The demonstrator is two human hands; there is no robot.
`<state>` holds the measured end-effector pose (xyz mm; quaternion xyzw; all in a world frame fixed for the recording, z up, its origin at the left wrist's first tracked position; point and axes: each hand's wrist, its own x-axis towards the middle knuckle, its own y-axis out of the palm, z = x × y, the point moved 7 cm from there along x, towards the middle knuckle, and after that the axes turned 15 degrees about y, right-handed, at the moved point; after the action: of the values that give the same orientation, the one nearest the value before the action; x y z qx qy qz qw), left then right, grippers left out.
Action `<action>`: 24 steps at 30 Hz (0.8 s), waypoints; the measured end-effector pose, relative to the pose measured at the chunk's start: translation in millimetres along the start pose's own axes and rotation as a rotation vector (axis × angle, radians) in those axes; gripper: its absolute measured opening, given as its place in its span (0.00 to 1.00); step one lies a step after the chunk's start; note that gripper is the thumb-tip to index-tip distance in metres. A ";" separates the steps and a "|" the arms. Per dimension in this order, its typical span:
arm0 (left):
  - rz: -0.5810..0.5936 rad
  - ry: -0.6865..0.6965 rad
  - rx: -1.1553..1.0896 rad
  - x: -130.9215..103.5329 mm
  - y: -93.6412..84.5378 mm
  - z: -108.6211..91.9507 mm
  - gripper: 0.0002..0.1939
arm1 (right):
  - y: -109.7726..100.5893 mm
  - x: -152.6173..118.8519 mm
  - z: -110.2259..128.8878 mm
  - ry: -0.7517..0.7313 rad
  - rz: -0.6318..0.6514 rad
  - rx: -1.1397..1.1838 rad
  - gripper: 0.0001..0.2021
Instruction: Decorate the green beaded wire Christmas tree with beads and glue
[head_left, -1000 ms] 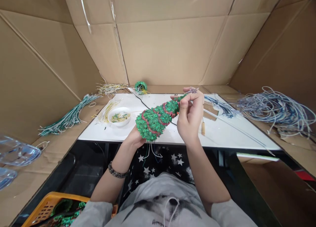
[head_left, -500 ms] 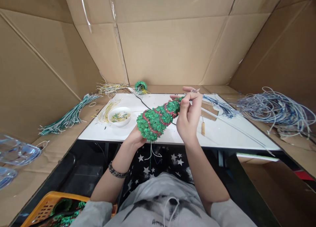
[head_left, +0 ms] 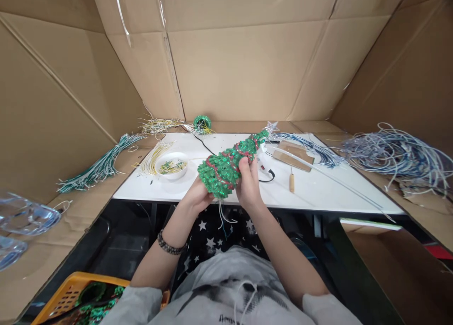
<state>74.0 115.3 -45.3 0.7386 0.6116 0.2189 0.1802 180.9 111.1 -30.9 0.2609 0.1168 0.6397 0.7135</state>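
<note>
A small green glittery Christmas tree (head_left: 226,167) with red garland is held tilted above the table's front edge, its tip pointing up and to the right. A clear star (head_left: 272,127) sits on that tip. My left hand (head_left: 198,193) is closed around the underside of the base, most of its fingers hidden behind the tree. Along the right side, my right hand (head_left: 249,183) grips the middle of the tree, thumb on the front. Thin white and green wires (head_left: 222,212) hang from the base.
On the white table (head_left: 339,188) are a bowl (head_left: 172,169) of small wired pieces, a wooden-handled tool (head_left: 291,182), a cardboard piece (head_left: 293,156) and a white glue gun-like device (head_left: 264,162). Wire bundles (head_left: 101,167) lie at both sides. An orange basket (head_left: 67,292) stands lower left.
My right hand has moved from the tree's tip down to its middle, uncovering the star. The tree has shifted slightly, and the white device behind it now shows.
</note>
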 end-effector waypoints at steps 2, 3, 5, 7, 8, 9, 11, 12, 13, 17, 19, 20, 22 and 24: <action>0.025 0.014 0.016 -1.0 0.5 -2.6 0.15 | 1.8 5.2 0.4 0.077 -0.017 0.068 0.29; 0.048 0.026 0.016 -1.9 2.0 -4.7 0.15 | 2.8 8.2 1.4 0.115 -0.019 0.088 0.29; 0.106 0.032 -0.007 -4.6 7.0 -8.2 0.17 | 2.8 13.2 3.6 0.179 -0.023 0.104 0.28; 0.164 0.026 -0.017 -8.0 12.4 -10.8 0.18 | 0.2 16.0 5.7 0.222 -0.034 0.119 0.28; 0.190 0.025 -0.014 -9.6 14.8 -11.9 0.17 | -1.3 16.6 7.0 0.234 -0.036 0.133 0.27; 0.214 0.028 -0.003 -11.1 17.0 -12.9 0.17 | -2.3 16.7 8.7 0.242 -0.030 0.150 0.27; 0.255 0.045 0.044 -13.4 20.0 -14.5 0.16 | -2.4 16.4 12.3 0.261 0.001 0.182 0.25; 0.273 0.062 0.082 -14.0 20.6 -15.4 0.15 | -2.1 16.1 13.8 0.275 0.019 0.198 0.24; 0.288 0.084 0.130 -14.4 20.7 -16.4 0.14 | -1.8 15.8 14.9 0.294 0.031 0.212 0.24; 0.349 0.157 0.323 -15.1 18.2 -21.6 0.11 | -4.1 15.4 17.0 0.353 0.033 0.229 0.23; 0.361 0.204 0.432 -15.7 16.0 -27.8 0.11 | -6.2 15.9 18.1 0.351 0.031 0.225 0.23; 0.356 0.246 0.503 -16.1 14.9 -32.8 0.11 | -7.0 16.0 18.4 0.350 0.036 0.227 0.22; 0.328 0.366 0.668 -17.9 13.8 -45.4 0.11 | -8.1 16.0 18.1 0.358 0.048 0.235 0.22; 0.297 0.498 0.817 -21.4 15.0 -57.2 0.11 | -8.8 15.4 16.8 0.381 0.057 0.246 0.22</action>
<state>51.9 91.4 8.5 0.7533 0.5600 0.1544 -0.3084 199.2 121.9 -18.9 0.2237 0.3189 0.6784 0.6230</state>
